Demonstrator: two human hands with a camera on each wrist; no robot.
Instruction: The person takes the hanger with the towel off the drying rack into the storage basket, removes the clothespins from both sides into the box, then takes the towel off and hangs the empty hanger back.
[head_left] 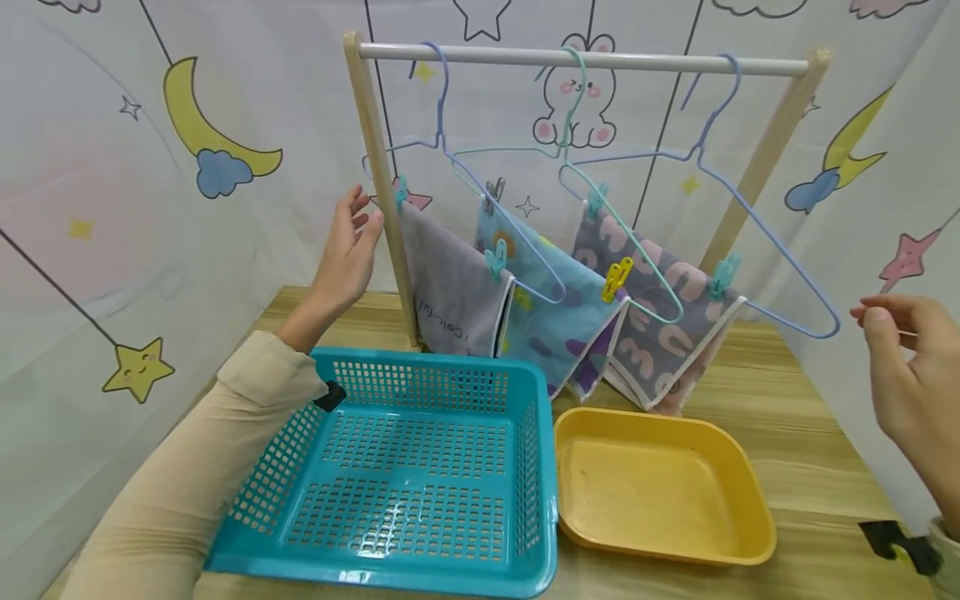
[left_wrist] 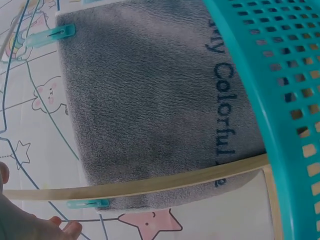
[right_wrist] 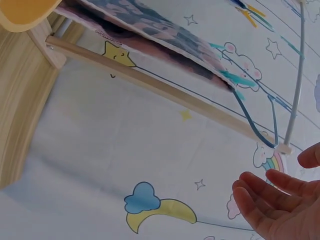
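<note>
Three towels hang from hangers on a wooden rack (head_left: 585,57). A grey towel (head_left: 453,271) with lettering is clipped by teal clothespins to the left blue hanger (head_left: 440,108). The middle green hanger (head_left: 573,125) carries a light blue patterned towel (head_left: 551,308), held by a grey and a yellow clothespin (head_left: 617,279). On the right blue hanger (head_left: 765,233) a grey-and-pink towel (head_left: 652,325) hangs from teal clothespins. My left hand (head_left: 351,250), empty and loosely bent, is beside the left post. The right hand (head_left: 911,362), also empty, is just right of the right hanger's corner.
A teal mesh basket (head_left: 551,500) stands front left on the wooden table (head_left: 817,467). Beside it is a yellow basin (head_left: 652,492). Behind the rack hangs a white curtain (head_left: 247,75) printed with stars and moons.
</note>
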